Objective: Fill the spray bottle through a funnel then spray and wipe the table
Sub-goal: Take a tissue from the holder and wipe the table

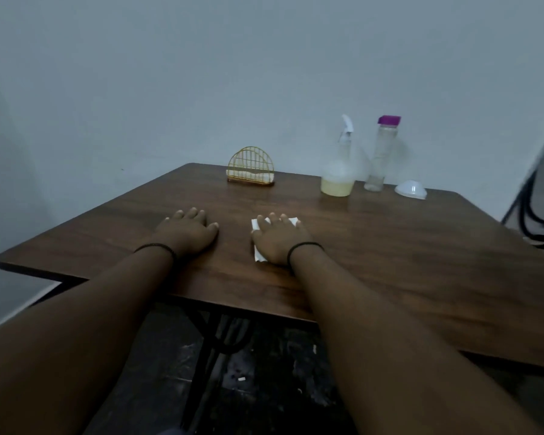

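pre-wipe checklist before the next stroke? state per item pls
1. Right hand flat on the white tissue, fingers straight: ok.
2. Left hand flat on the table, holding nothing: ok.
3. Spray bottle upright at the far edge, sprayer head on, yellowish liquid in its base: ok.
4. Bottle with purple cap capped, upright, looks nearly empty: ok.
5. Funnel lies mouth down to the right of the bottles, clear of the hands: ok.
6. Table surface wet from spraying: cannot tell.
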